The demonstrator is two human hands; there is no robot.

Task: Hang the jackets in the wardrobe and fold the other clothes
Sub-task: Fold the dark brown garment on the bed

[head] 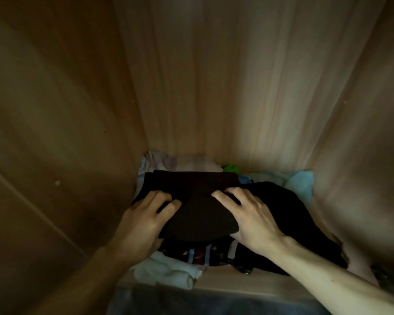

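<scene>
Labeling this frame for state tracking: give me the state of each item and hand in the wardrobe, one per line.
dark folded garment: folded, on top of the pile, held at both sides
left hand: fingers curled on the garment's left edge
right hand: fingers spread on top, thumb under the edge
light blue cloth: crumpled, back right corner
white cloth: bunched at front
wardrobe: open

Wardrobe floor (225, 283) under heaped clothes (191, 214)
</scene>
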